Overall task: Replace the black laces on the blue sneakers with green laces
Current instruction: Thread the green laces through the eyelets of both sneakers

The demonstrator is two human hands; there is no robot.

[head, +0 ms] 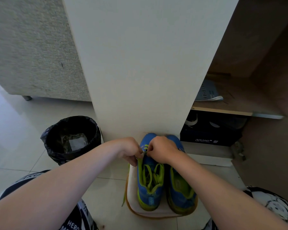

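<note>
1. Nearest the camera: both bare forearms reach forward over my knees, which are covered by a dark patterned garment [73,221].

2. Work surface: a white tray [133,201] with a brown rim lies on the tiled floor and carries both blue sneakers, toes pointing away from me. No black lace is visible on either shoe.

3. Workpiece: the left-hand sneaker [150,195] holds the green lace [145,173]. The lace crosses a few rows at the toe end. The rest lies in slack loops over the tongue, and one tail hangs over the tray's left edge. The right-hand sneaker [181,193] stands touching it and shows no lace that I can make out.

4. Hands: my left hand [130,151] and right hand [162,149] meet over the toe-end rows. Both have their fingers curled in and pinch the green lace. The exact eyelet is hidden under my knuckles.

5. Step in hand, as I judge it: seating a crossing and feeding the next eyelet. Recommended practice:
   - Keep the lace flat and remove any twist before pulling.
   - Draw both sides to equal length before moving up a row.
   - Steady the shoe with one hand so it does not slide on the tray.
   - Bring the hanging tail back onto the tray so it does not snag.

6. Farther off: a bin [56,156] lined with a black bag stands to the left. The sneaker toes butt against a white pillar [143,72]. A dark shoe box [206,138] sits under a shelf [223,110] to the right, and a grey sofa [32,55] stands at far left.
</note>
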